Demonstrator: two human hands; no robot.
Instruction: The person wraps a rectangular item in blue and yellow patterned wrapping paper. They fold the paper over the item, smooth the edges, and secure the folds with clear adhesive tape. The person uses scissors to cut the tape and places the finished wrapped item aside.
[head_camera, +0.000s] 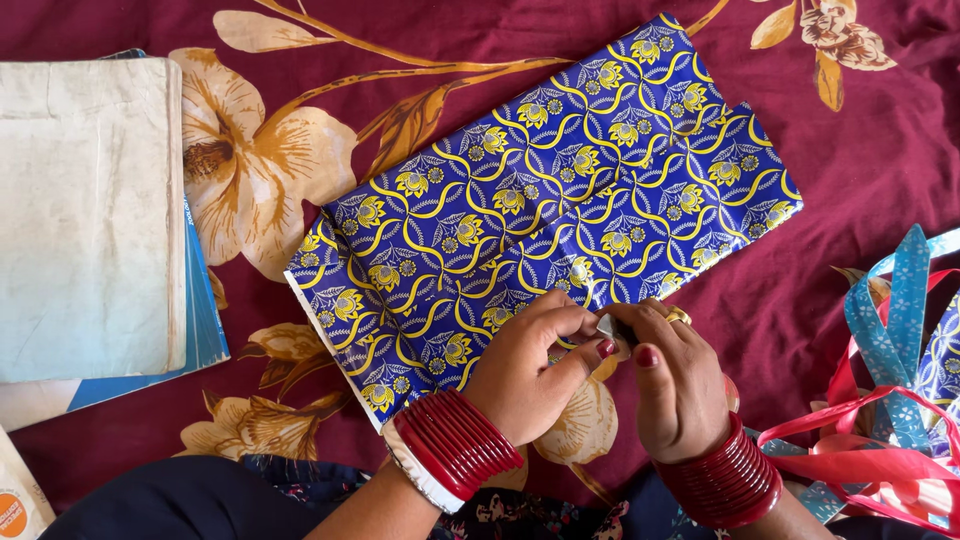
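Note:
A parcel wrapped in glossy blue paper with a yellow flower pattern (540, 190) lies slantwise on a maroon cloth with beige flowers (830, 190). At its near edge my left hand (530, 370) and my right hand (675, 385) meet, fingertips together. Both pinch a small pale piece, perhaps tape (610, 325), right against the paper's edge. What the piece is stays unclear. Each wrist carries a stack of red bangles.
A worn pale book on top of a blue one (90, 215) lies at the left. Loose red and blue ribbons (890, 400) pile at the right edge. A white packet corner (18, 505) shows at the bottom left.

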